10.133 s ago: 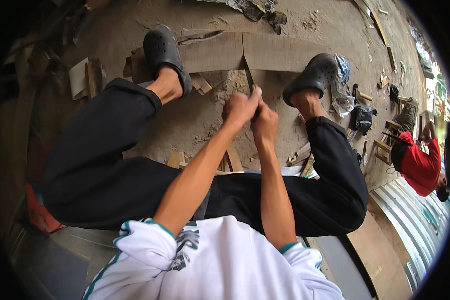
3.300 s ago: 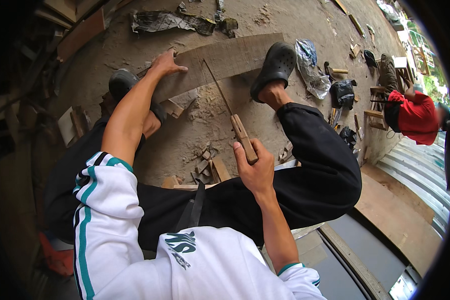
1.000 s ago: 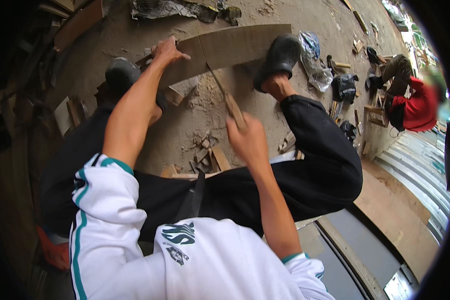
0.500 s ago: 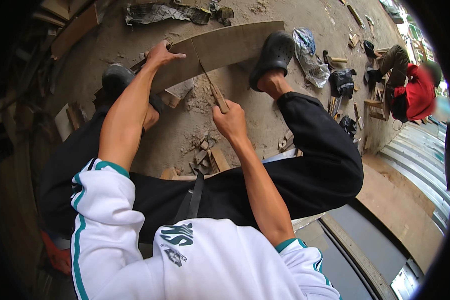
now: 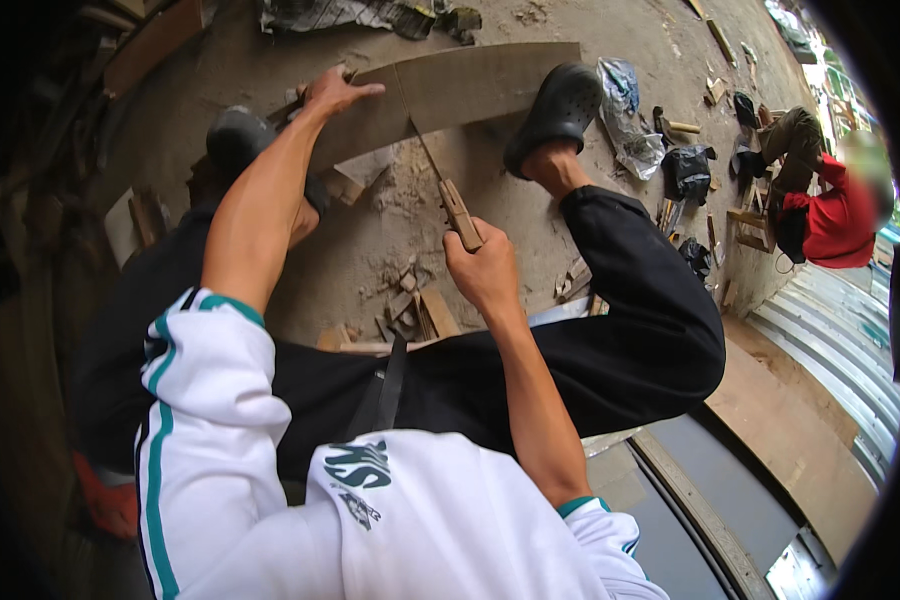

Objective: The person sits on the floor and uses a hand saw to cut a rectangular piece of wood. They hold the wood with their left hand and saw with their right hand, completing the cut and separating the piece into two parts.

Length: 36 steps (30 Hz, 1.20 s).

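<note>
Handsaw (image 5: 452,203) (head view, 12 o'clock) has been pulled toward 6 o'clock versus half a second ago, blade (image 5: 426,150) at board's (image 5: 480,85) near edge; judged mid-stroke. It's clasped by right hand (image 5: 487,268); left hand (image 5: 332,92) is rested on board, 11 o'clock, thumb spread.

White, teal-trimmed shirt (image 5: 470,520), black trousers (image 5: 625,370), dark perforated clogs (image 5: 562,112)

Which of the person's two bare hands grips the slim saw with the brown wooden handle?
The right hand, closed around the saw handle; the left hand instead rests on the long, flat, grey-brown board.
</note>
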### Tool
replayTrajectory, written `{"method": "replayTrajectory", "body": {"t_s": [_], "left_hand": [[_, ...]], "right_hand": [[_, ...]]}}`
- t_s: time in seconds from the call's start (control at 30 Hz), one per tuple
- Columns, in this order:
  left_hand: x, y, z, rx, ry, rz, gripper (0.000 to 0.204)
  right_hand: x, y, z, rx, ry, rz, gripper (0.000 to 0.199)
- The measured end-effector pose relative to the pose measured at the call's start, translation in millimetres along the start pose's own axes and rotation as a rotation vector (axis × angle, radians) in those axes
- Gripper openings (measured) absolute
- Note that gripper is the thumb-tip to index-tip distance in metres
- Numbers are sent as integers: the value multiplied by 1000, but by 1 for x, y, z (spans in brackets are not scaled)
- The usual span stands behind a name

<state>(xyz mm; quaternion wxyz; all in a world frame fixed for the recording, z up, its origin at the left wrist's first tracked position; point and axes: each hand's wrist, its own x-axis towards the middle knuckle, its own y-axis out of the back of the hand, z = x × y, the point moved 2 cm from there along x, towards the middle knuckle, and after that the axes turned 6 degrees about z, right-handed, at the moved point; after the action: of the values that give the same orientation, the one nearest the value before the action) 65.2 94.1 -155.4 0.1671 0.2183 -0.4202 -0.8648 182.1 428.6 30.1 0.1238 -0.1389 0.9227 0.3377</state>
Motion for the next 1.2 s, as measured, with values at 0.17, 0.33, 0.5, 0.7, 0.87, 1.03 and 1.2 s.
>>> {"method": "replayTrajectory", "body": {"t_s": [0.17,0.33,0.5,0.7,0.87,1.03,1.2], "left_hand": [[6,-2,-9,163,32,23,114],[0,11,18,166,40,-13,112],[4,3,-7,134,43,-17,111],[9,-9,-6,129,35,-14,112],[9,-6,-13,155,29,21,112],[5,-5,-2,139,34,-38,111],[-4,4,3,161,18,-19,112]], "right_hand": [[-60,28,-19,54,-45,-17,21],[31,-21,3,-24,39,-10,20],[-24,12,-17,16,20,-41,23],[27,-33,21,13,27,-18,22],[-21,1,-3,-45,63,-37,18],[22,-27,12,-20,69,-20,23],[19,-25,-1,-17,29,-58,19]]}}
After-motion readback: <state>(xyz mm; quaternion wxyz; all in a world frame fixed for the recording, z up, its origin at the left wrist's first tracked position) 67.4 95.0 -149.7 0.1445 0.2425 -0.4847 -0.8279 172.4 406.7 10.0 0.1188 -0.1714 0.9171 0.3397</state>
